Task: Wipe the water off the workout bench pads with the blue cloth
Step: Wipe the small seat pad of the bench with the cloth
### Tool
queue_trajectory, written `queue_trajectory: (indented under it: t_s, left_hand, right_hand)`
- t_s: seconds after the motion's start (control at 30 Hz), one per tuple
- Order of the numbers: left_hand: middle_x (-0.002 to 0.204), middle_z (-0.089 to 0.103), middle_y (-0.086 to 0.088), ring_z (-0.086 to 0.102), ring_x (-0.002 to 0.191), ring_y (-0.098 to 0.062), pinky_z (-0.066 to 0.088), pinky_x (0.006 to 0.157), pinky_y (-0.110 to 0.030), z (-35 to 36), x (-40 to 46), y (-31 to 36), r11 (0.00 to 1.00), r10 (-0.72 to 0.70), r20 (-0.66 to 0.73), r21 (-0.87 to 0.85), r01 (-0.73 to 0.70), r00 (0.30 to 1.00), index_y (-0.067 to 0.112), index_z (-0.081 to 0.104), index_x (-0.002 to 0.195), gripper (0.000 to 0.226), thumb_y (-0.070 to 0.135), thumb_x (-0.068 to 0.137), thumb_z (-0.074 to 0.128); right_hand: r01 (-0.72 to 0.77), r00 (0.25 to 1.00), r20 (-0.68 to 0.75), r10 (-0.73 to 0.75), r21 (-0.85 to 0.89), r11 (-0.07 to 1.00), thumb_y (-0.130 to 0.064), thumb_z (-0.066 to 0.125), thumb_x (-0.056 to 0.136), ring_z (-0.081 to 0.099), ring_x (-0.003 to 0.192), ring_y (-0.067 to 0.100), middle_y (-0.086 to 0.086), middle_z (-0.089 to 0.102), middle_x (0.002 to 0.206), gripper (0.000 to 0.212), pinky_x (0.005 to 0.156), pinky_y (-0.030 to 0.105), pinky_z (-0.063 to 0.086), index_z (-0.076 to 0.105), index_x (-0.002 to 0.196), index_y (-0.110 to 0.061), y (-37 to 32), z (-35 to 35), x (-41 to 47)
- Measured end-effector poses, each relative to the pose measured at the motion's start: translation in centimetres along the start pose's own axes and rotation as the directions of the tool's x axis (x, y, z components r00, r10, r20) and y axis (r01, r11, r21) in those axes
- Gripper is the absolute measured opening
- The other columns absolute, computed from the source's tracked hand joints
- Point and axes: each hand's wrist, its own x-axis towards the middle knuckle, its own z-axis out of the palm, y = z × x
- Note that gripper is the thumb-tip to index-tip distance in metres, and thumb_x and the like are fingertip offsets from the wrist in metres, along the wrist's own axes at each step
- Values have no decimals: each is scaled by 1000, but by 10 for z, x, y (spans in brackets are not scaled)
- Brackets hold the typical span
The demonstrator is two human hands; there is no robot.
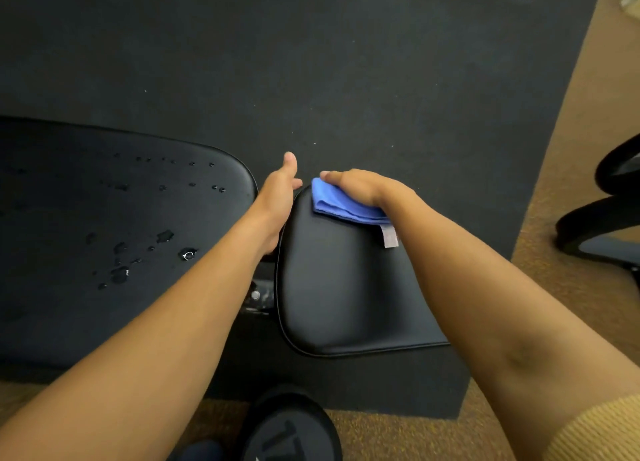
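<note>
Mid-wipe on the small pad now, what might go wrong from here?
1. The large pad holds many droplets; stopping after the small pad leaves the job unfinished.
2. The left hand steadies the small pad's edge, and the blue cloth under the right hand may push water onto it.

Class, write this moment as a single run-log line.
right hand presses blue cloth on small pad | left hand steadies its edge | large pad still wet with droplets
</note>
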Motion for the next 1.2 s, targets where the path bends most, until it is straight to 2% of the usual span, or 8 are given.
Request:
queue_trajectory:
  t_s: [0.13,0.37,0.5,0.7,0.8,0.93,1.07,1.2]
  left_hand:
    - [134,64,-5,66,111,-16,54,90,-36,0,5,-3,999,-32,58,-16,33,998,7,45,149,89,76,96,23]
    - [151,50,-5,58,124,-16,50,87,-34,-4,5,-4,996,-18,75,-85,24,997,8,37,153,88,75,98,23]
    - [109,77,-14,74,100,-27,59,81,-37,-4,1,-2,997,-31,133,-63,40,991,7,71,115,87,71,101,15]
    - [105,78,-7,72,98,-22,56,92,-39,4,6,10,986,36,44,162,-43,998,16,76,100,80,71,100,18]
    - [123,69,4,62,114,-16,43,103,-37,20,16,23,889,128,1,444,-115,992,24,73,112,77,78,94,21]
    - [127,68,6,58,120,-17,38,106,-38,63,29,38,682,155,125,704,-197,980,26,74,111,81,81,88,19]
    - [133,66,5,57,126,-19,37,113,-44,108,38,40,528,149,247,799,-289,957,24,70,123,89,83,83,18]
    - [131,66,4,58,123,-19,35,114,-45,135,47,38,489,101,342,801,-346,934,30,74,112,83,83,82,17]
  right_hand:
    - [-107,993,-52,108,22,994,-69,33,97,31,148,24,0,33,162,68,121,43,20,46,149,-28,37,-7,-9]
    - [-97,993,-66,94,-32,995,-69,35,94,43,140,29,6,43,156,72,115,46,31,53,142,-18,-9,5,-1]
    - [-49,997,-70,42,-101,994,-68,38,93,53,126,30,7,54,144,68,105,45,40,59,133,-18,-34,16,2]
    - [-96,988,-124,89,-47,994,-84,34,81,57,119,31,5,57,139,84,103,49,43,59,130,-21,-8,10,-8]
    - [-160,977,-147,155,-26,987,-86,30,81,51,129,34,7,50,149,91,107,49,39,53,140,-20,23,-1,-21]
    - [-219,959,-196,202,-67,973,-84,24,86,50,131,33,7,49,150,90,95,43,39,51,143,-19,62,-9,-37]
    - [-224,955,-220,198,-100,969,-79,19,90,53,127,31,7,53,146,85,87,39,36,52,141,-19,82,-13,-47]
    - [-290,932,-227,281,-3,957,-83,23,87,50,131,33,7,48,151,90,94,42,39,49,145,-19,115,-20,-56]
